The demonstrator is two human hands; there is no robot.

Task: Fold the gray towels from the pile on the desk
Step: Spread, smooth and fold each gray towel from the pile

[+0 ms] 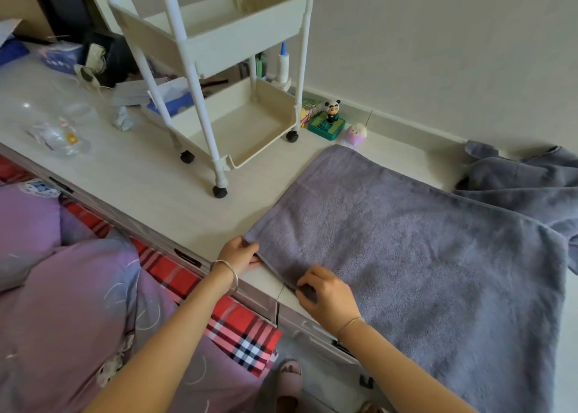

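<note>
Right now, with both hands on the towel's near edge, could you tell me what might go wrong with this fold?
The towel has its far corner right beside the purple toy; lifting it could knock the toy over. Its right side meets the pile of gray towels, so a pull may drag those along. The left hand and right hand both grip near one corner, so the fold may come out skewed.

Spread towel (422, 256) runs off the bottom edge, towel pile (531, 178) is clipped at the right, left hand (239, 254) has fingertips hidden under the towel's corner, right hand (328, 297) has fingertips lost in shadow at the hem, and the cart (219, 37) is cut off up top.
</note>
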